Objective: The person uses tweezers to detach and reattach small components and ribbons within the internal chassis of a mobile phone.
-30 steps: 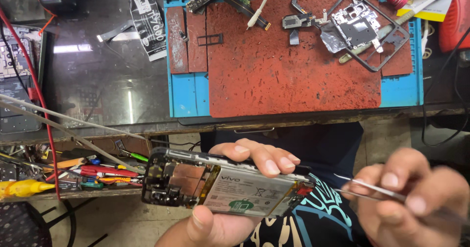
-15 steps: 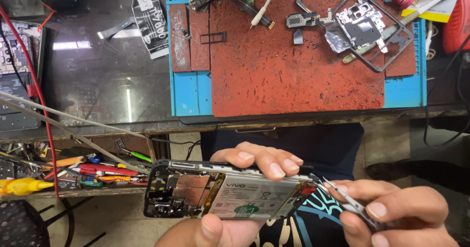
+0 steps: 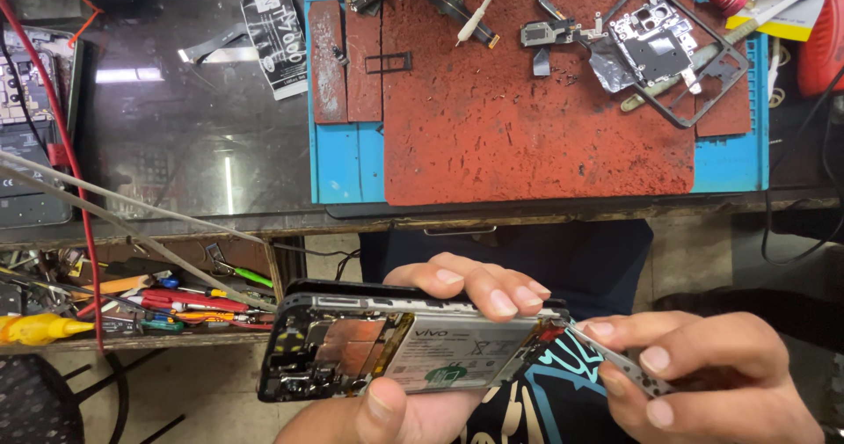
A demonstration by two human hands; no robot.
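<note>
My left hand (image 3: 440, 338) grips an opened phone (image 3: 387, 352) held edge-up over my lap, fingers over its top rim and thumb under the bottom edge. The phone's back is off, showing a pale battery (image 3: 457, 352) and copper-coloured shields to the left. My right hand (image 3: 703, 374) pinches metal tweezers (image 3: 607, 360), whose tips touch the phone's right end near the battery's corner.
A blue repair mat with a worn red centre (image 3: 527, 127) lies on the bench above, holding a phone frame (image 3: 668, 57), small parts and tools. A dark glass surface (image 3: 176, 119) is to the left. An open drawer (image 3: 132, 299) with several screwdrivers sits at lower left.
My right hand moved left and brought the tweezers' tips to the phone's right end. The phone tilted slightly flatter in my left hand.
</note>
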